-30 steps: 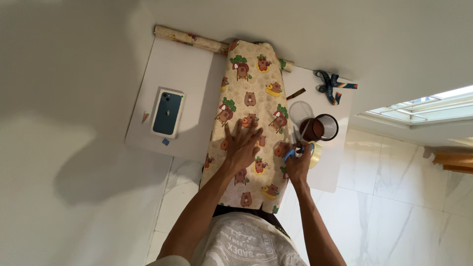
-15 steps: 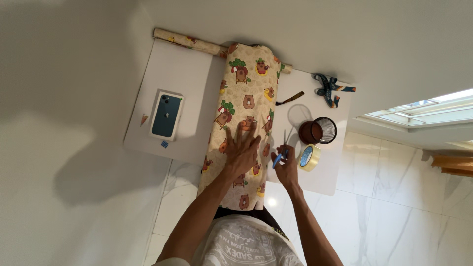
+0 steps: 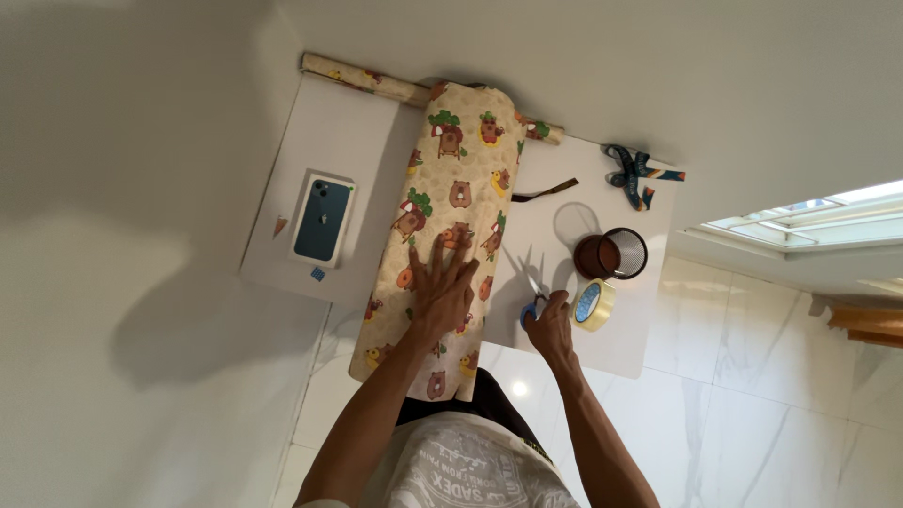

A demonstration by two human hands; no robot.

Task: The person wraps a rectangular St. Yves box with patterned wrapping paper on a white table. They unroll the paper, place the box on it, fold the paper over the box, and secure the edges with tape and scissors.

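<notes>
Since 0.5 s ago, wrapping paper [image 3: 450, 202] swung left w/ left hand [image 3: 439, 293], which lies flat on it, fingers spread. Right hand [image 3: 550, 325] is closed round blue-handled scissors [image 3: 532, 299] (blades up, on bare table [image 3: 602, 188] just right of paper). Tape roll [image 3: 593, 305] sits just beside that hand; mesh cup [image 3: 611, 253] behind; phone box [image 3: 322, 218] well left.

The wrapping paper [image 3: 450, 198] looks like matt printed paper. The table [image 3: 348, 132] is smooth matt white, the pen cup [image 3: 611, 254] is dark metal mesh, the tape roll [image 3: 594, 305] is glossy clear plastic, and the floor [image 3: 752, 376] is polished marble-look tile.
</notes>
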